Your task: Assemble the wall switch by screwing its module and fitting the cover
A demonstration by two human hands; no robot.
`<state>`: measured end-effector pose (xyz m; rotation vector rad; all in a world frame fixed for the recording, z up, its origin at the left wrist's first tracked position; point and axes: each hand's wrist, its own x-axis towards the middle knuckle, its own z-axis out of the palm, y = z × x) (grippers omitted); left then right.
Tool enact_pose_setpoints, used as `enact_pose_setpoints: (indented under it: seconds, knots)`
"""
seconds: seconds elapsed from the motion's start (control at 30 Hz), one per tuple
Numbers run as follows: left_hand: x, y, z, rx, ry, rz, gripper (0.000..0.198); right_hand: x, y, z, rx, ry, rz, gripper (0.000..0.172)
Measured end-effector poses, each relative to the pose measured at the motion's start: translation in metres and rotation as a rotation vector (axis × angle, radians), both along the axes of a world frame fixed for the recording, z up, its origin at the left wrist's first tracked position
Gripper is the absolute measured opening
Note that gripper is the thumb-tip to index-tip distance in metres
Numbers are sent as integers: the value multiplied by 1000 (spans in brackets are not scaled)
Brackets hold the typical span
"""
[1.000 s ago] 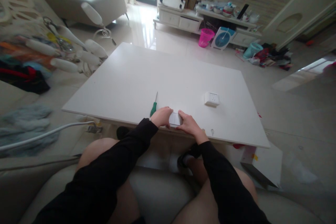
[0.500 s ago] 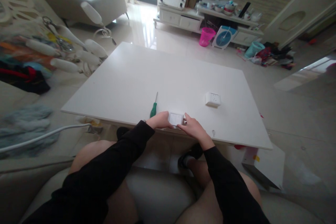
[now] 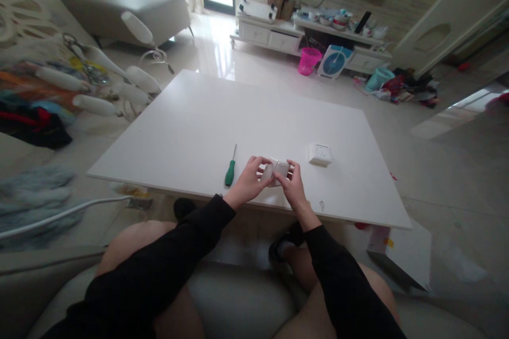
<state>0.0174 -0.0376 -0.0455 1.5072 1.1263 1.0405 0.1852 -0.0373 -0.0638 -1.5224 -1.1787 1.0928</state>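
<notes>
A white wall switch (image 3: 282, 168) is between my two hands, tilted above the near part of the white table (image 3: 246, 111). My left hand (image 3: 249, 180) grips its left side, fingers behind and thumb in front. On its right side, my right hand (image 3: 295, 188) has the thumb across the front and the fingers round the edge. A gap or angle shows between two white parts, but I cannot tell whether they are separate. Left of my hands lies a green-handled screwdriver (image 3: 229, 172), tip pointing away. A white wall socket (image 3: 319, 154) on its box sits to the right.
A small clear item (image 3: 322, 205) lies near the table's front edge. Lamp arms with white shades (image 3: 137, 92) stand by the left edge. Beyond the table are a pink basket (image 3: 309, 61), a blue fan (image 3: 334, 62) and a low white cabinet (image 3: 258, 34).
Both hands have lifted the switch from the table's front edge and tilted it. My fingers now wrap further round its sides. The screwdriver and socket stay in place.
</notes>
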Motion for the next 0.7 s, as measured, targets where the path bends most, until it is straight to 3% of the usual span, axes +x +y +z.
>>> enact_pose_setpoints:
  seconds: [0.2,0.47,0.7]
  knots:
    - [-7,1,12,30,-46,-93,73,-6,-5,16,132,175,41,69]
    - [-17,4,21,-101,-282,-366,83,-7,-10,16,338,275,174,80]
    - [-18,1,26,-48,-211,-310,89,-8,-10,18,378,292,232,82]
